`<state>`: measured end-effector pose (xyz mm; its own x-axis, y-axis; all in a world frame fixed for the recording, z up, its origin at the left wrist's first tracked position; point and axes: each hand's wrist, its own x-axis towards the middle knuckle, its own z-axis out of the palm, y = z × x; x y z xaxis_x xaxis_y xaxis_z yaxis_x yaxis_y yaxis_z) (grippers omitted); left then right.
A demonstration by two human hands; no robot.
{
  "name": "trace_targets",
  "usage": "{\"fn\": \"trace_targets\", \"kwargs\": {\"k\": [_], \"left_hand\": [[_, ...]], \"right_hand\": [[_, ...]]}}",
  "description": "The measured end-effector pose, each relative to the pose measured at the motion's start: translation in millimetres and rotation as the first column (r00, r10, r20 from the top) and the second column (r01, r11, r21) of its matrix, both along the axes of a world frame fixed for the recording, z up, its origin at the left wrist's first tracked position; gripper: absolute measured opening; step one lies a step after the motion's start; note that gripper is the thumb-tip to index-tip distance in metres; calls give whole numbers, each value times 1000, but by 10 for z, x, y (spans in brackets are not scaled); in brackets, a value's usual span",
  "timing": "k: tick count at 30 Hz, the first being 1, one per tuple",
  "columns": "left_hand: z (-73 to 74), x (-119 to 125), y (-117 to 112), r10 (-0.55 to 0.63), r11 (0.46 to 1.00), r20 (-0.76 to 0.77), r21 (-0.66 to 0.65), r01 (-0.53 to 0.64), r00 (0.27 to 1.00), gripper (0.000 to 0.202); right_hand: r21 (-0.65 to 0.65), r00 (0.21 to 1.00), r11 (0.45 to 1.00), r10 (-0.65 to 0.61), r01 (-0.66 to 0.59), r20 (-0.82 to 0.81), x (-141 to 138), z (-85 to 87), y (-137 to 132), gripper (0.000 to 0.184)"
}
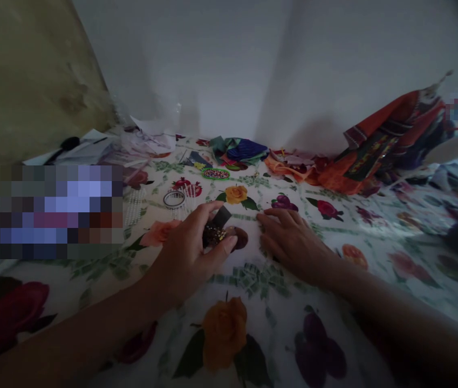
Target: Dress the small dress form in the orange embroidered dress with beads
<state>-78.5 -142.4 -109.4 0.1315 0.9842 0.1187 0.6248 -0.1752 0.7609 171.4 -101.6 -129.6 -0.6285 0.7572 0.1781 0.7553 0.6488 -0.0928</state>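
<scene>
My left hand (190,245) is curled over the table, thumb and fingers around a dark piece with gold bead-like specks (214,235). A small dark square flap (221,216) sticks up by its index finger; whether it belongs to the same piece I cannot tell. My right hand (289,237) rests palm down on the flowered tablecloth (293,334), fingers stretched out and holding nothing. Beyond my left hand lie a ring-shaped item (174,199), like a bangle or tape roll, and strips of white beads (135,205).
An oval green-edged beaded piece (216,173) lies farther back, before blue and green cloth (240,150). Orange cloth (307,170) and a figure in an orange embroidered garment (390,134) are at back right. White papers (91,148) lie at back left. A wall (220,64) closes the far side.
</scene>
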Motion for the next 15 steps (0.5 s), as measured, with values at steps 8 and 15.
{"fn": "trace_targets", "kwargs": {"k": [8,15], "left_hand": [[-6,8,0,1,1000,25,15,-2,1000,53],[-6,11,-3,-8,1000,26,-8,8,1000,54]], "right_hand": [[-14,999,1000,26,-26,29,-62,53,-14,49],[75,990,997,-17,7,143,-183,76,-84,51]]}}
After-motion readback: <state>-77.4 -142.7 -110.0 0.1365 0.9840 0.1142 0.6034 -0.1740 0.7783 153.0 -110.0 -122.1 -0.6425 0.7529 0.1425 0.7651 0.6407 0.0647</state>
